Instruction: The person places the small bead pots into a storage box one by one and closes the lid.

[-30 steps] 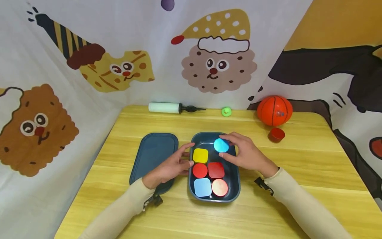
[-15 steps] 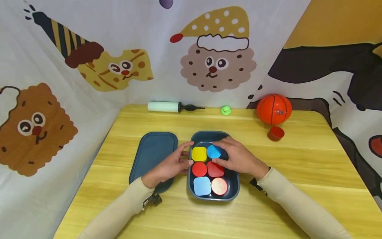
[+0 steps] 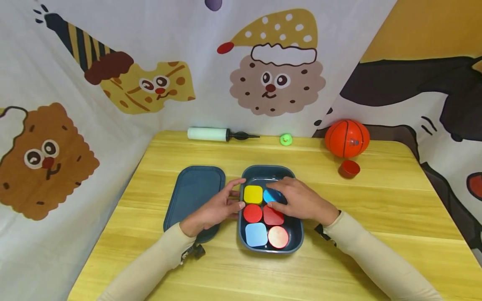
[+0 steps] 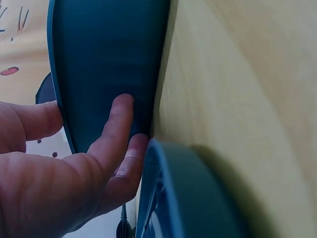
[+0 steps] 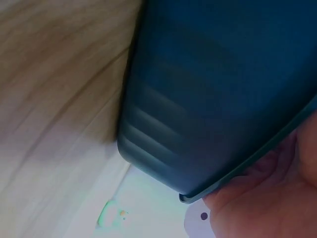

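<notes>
A dark blue rectangular box holds several round and square blocks in yellow, red, light blue and pink. Inside it, my right hand pinches a round blue block between thumb and fingers, beside the square yellow block and behind a red block. My left hand steadies the box from the left, with its thumb by the rim. In the left wrist view, extended fingers lie against the outer box wall. The right wrist view shows the box's outside, which hides the right fingertips.
A dark blue lid lies left of the box, partly under my left forearm. Farther back are a white hand pump, a small green duck toy, and an orange basketball with a red round block before it.
My right hand has moved left and lowered the round blue block to beside the yellow one, then stayed there. The left hand has kept its place at the box.
</notes>
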### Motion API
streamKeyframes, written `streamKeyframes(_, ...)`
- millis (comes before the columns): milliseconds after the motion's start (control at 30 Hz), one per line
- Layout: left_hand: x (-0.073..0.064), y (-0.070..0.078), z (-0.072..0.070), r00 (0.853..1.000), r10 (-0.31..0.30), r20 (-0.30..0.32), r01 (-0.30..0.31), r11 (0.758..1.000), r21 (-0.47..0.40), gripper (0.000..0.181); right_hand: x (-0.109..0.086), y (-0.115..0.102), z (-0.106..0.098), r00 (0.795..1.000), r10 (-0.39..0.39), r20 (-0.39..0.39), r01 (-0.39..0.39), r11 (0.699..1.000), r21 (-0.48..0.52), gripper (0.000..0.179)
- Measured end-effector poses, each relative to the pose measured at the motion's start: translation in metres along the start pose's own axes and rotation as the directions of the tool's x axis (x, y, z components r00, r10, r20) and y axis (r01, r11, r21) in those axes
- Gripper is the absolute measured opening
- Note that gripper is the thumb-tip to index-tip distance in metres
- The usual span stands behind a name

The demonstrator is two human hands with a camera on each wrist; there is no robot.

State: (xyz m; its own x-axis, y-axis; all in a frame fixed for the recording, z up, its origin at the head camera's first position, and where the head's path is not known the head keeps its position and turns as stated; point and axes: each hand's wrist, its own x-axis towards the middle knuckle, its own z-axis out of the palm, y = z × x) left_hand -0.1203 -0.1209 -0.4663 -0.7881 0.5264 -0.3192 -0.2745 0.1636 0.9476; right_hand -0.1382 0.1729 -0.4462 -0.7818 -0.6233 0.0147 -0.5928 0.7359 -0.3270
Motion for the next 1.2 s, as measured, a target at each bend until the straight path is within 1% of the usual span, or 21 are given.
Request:
streamKeyframes(133,0.001,-0.001,0.000,1.000,0.001,0.000,-0.001,1.000,0.003,0.074,-0.001,0.000,-0.002,1.000,0.009,-0.007,-0.009,0.999,0.034,0.061)
streamKeyframes(233,0.001,-0.001,0.000,1.000,0.007,0.008,-0.007,1.000,0.001,0.074,-0.003,0.002,-0.004,0.999,0.008,-0.042,-0.005,0.997,0.071,0.060)
streamKeyframes(400,0.001,-0.001,0.000,1.000,0.012,0.011,-0.012,1.000,0.003,0.075,-0.007,0.009,-0.010,0.989,-0.014,-0.146,0.037,0.988,0.152,0.053)
streamKeyframes(500,0.000,0.001,0.000,1.000,0.006,0.003,-0.006,1.000,0.009,0.075,-0.009,0.016,-0.014,0.976,-0.015,-0.216,0.056,0.981,0.183,0.047)
streamKeyframes(600,0.000,0.001,0.001,1.000,0.004,-0.002,-0.004,1.000,0.015,0.075,-0.012,0.023,-0.021,0.959,0.008,-0.283,0.046,0.982,0.185,0.044)
streamKeyframes(700,0.000,0.001,0.000,1.000,0.005,-0.001,-0.005,1.000,0.014,0.075,-0.015,0.033,-0.027,0.937,0.056,-0.345,0.010,0.982,0.187,0.041)
streamKeyframes(767,0.000,0.002,0.001,1.000,0.008,0.001,-0.008,1.000,0.014,0.075,-0.018,0.040,-0.032,0.917,0.091,-0.389,-0.017,0.981,0.191,0.040)
streamKeyframes(867,0.001,0.002,0.001,1.000,0.009,0.003,-0.009,1.000,0.014,0.075,-0.025,0.052,-0.040,0.876,0.140,-0.461,-0.050,0.978,0.201,0.039)
streamKeyframes(967,0.001,0.002,0.002,1.000,0.010,0.007,-0.010,1.000,0.016,0.075,-0.034,0.062,-0.047,0.833,0.185,-0.521,-0.070,0.970,0.232,0.038)
streamKeyframes(1000,0.001,0.002,0.002,1.000,0.011,0.008,-0.011,1.000,0.018,0.075,-0.037,0.066,-0.049,0.820,0.199,-0.536,-0.076,0.967,0.242,0.038)
streamKeyframes(1067,0.000,0.002,0.002,1.000,0.011,0.009,-0.011,1.000,0.023,0.074,-0.043,0.071,-0.052,0.801,0.232,-0.552,-0.094,0.959,0.267,0.037)
streamKeyframes(1200,-0.002,0.002,0.001,1.000,0.014,0.007,-0.014,0.999,0.031,0.074,-0.054,0.082,-0.056,0.768,0.309,-0.561,-0.148,0.938,0.313,0.035)
